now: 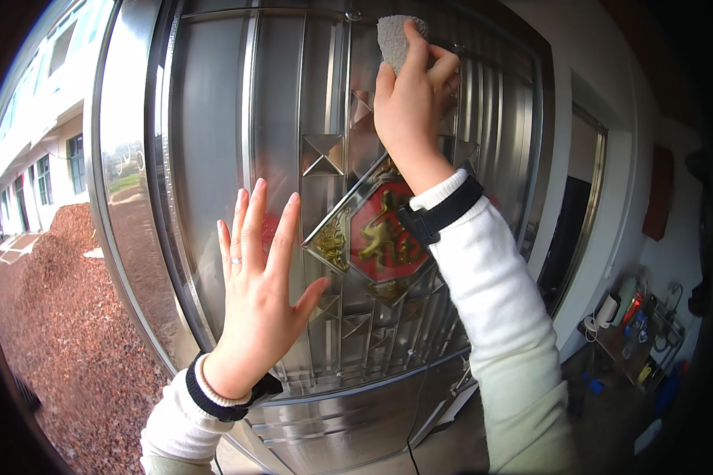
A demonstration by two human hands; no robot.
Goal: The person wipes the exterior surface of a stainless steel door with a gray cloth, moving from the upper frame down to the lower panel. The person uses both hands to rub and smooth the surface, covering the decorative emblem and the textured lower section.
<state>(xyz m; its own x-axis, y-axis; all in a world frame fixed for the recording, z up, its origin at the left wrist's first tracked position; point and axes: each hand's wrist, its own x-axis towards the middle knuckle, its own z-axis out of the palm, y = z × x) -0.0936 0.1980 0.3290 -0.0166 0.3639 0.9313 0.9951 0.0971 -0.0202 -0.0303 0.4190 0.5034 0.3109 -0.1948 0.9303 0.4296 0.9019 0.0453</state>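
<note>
A large shiny metal door with vertical ribs stands before me. At its middle is a diamond-shaped ornament with a red panel and raised gold decoration. My right hand, raised near the door's top, grips a light grey, rough-looking cloth against the surface. Lower and to the left, my left hand has its fingers spread and holds nothing. It is in front of the door's left panel; whether the palm touches the metal I cannot tell. Black bands circle both wrists over white sleeves.
Outside at left lies a wide heap of reddish-brown material, with a white building behind. To the right is a doorway in a white wall. A cluttered small table stands at the lower right.
</note>
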